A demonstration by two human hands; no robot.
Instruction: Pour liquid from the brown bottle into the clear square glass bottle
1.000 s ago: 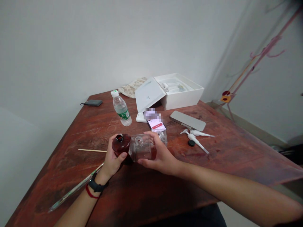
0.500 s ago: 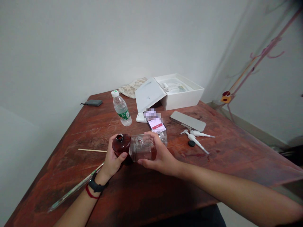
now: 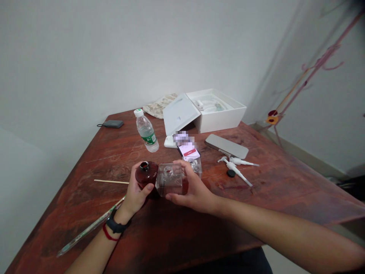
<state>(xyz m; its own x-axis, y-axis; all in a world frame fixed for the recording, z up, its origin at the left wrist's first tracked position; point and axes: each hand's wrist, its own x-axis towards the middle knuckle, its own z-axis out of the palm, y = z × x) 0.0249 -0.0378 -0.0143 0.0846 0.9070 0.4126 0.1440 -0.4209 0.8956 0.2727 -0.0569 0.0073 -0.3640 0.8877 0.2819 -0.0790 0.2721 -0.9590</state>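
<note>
My left hand (image 3: 138, 194) is wrapped round a dark brown bottle (image 3: 146, 175) with an open neck and no cap. Against its right side stands a clear square bottle (image 3: 169, 184), also uncapped, which my right hand (image 3: 194, 188) grips between thumb and fingers. The two bottles are side by side, touching or nearly so. Behind my right fingers is a second clear bottle (image 3: 197, 167), partly hidden. Two white pump heads (image 3: 238, 173) with tubes lie to the right, by a small black cap (image 3: 230, 173).
A water bottle (image 3: 148, 135) stands behind the brown one. Further back are a lit phone (image 3: 189, 152), a grey case (image 3: 226, 145) and an open white box (image 3: 222, 120). A thin stick (image 3: 111, 181) and a wrapped chopstick-like packet (image 3: 88, 231) lie left; a dark power bank (image 3: 113, 124) is far left.
Almost nothing differs. Both hands keep their hold on the two bottles, with only a very slight shift of the view.
</note>
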